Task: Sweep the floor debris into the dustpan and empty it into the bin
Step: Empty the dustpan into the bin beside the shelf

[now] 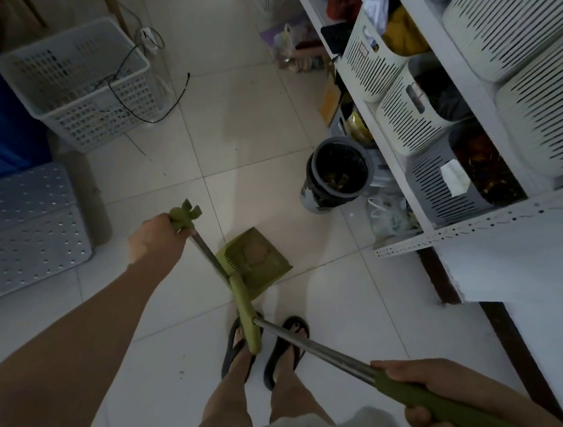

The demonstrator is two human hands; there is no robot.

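Note:
My left hand [157, 239] grips the green top of the dustpan's long handle. The green dustpan [267, 270] sits on the white tile floor just ahead of my feet, holding a brownish pile of debris [255, 254]. My right hand [427, 396] is closed on the broom's green grip. The broom's metal pole [311, 348] runs left to the green broom head [246, 316], which lies right behind the dustpan. A dark round bin [337, 175] stands on the floor up and to the right of the dustpan, with some rubbish inside.
A white shelving unit [421, 206] with slotted baskets fills the right side, plastic bags beneath it. A white laundry basket [79, 83] with a black cable over it stands at the left. A grey perforated crate [20, 233] is lower left. My feet wear dark flip-flops [287, 351].

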